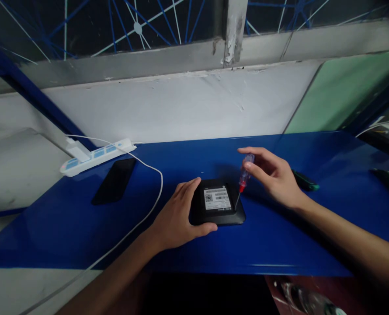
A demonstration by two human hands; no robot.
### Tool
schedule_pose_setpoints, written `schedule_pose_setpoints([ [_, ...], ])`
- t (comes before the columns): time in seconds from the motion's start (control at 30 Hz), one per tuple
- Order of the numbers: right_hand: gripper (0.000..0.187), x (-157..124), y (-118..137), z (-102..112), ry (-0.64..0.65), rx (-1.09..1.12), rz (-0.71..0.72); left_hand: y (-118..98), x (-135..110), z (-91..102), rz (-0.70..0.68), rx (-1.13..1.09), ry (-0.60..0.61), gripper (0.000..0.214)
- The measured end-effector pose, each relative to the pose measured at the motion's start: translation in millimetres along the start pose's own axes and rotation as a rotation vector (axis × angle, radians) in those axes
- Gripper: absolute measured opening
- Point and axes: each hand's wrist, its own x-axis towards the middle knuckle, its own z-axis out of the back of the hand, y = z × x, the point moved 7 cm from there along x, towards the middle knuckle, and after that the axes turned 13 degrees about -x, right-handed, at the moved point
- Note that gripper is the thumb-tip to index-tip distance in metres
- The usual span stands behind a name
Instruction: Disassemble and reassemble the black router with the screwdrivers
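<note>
A flat black electronic device (197, 210) with rounded corners lies on the blue table, a white printed label (217, 199) with a square code facing up. My left hand (178, 214) grips its left side, thumb along the near edge and fingers at the far edge. In my right hand (273, 175) is a screwdriver (244, 176) with a clear purplish handle and a red collar. Its shaft slants down, and the tip meets the device near its right edge, beside the label. Whether a screw sits under the tip, I cannot tell.
A black phone (114, 181) and a white power strip (99, 155) with a plugged-in charger lie to the left. Their side also has a white cable (158, 175) crossing the blue table (279, 245). Behind my right wrist rests a dark green-and-black object (306, 180).
</note>
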Motion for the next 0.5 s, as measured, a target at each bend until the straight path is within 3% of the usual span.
schedule_pose_setpoints([
  [0.17, 0.029, 3.2, -4.4, 5.8, -0.049, -0.026, -0.008, -2.6, -0.2, 0.2, 0.005, -0.003, 0.012, 0.104],
  [0.5, 0.030, 9.4, -26.0, 18.4, -0.326, -0.001, -0.019, -7.3, -2.8, 2.7, -0.016, -0.047, 0.037, 0.102],
])
